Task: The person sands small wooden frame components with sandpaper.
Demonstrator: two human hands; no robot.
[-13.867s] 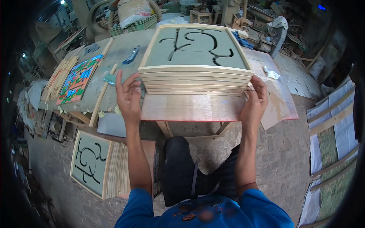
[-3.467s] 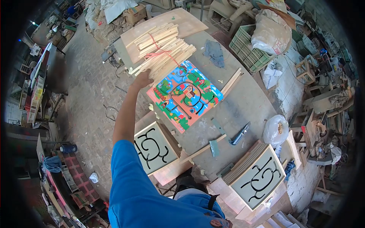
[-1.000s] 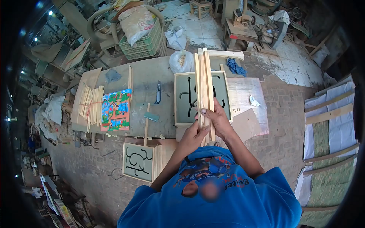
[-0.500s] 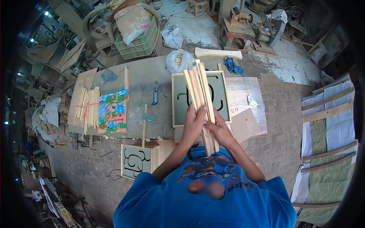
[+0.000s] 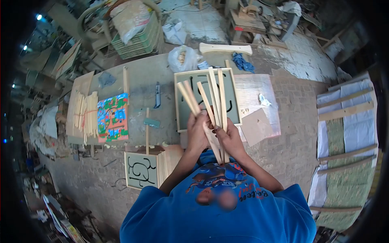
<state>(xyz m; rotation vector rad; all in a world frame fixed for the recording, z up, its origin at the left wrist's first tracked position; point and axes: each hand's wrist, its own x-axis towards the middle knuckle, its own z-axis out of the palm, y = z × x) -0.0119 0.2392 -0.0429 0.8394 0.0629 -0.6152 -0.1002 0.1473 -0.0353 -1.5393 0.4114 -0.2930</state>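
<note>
Left hand [image 5: 197, 133] and right hand [image 5: 231, 141] are each closed around slim, straight wooden strips [image 5: 217, 97], pale and flat-sided, their upper ends fanned apart; those in the left hand tilt leftward and blur, those in the right stand nearer parallel, and the lower ends reach close to the blue shirt [image 5: 219, 218]; behind them a framed panel [image 5: 184, 114], grey-green with curving black lines inside a light wood rim, lies on the dull grey counter [image 5: 142, 87]; farther left sit a glossy, many-coloured board [image 5: 113, 117] and a red-tied stick bundle [image 5: 86, 115].
</note>
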